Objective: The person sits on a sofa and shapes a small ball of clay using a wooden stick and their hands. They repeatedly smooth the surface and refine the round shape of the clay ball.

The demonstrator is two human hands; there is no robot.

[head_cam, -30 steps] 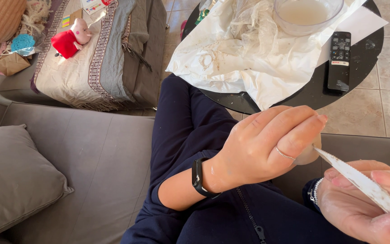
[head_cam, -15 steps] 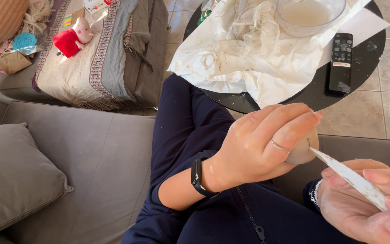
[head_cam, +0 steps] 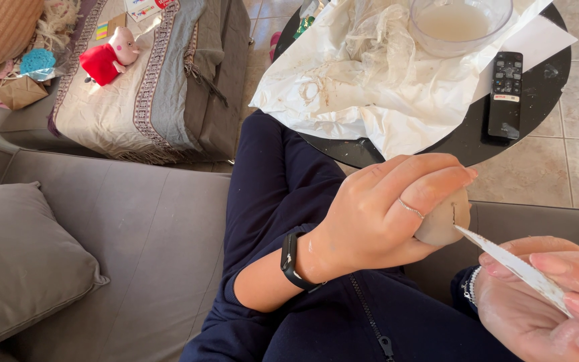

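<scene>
Gripping a rounded beige clay lump above my lap, left hand fingers wrap it tight. Right hand pinches a thin white strip touching the lump; I judge hard pressure could gouge or bend it.

Head camera looks steeply down, close over lap and sofa.

Small brown paper bag top left beside colourful printed card packaging on the striped blanket.
</scene>
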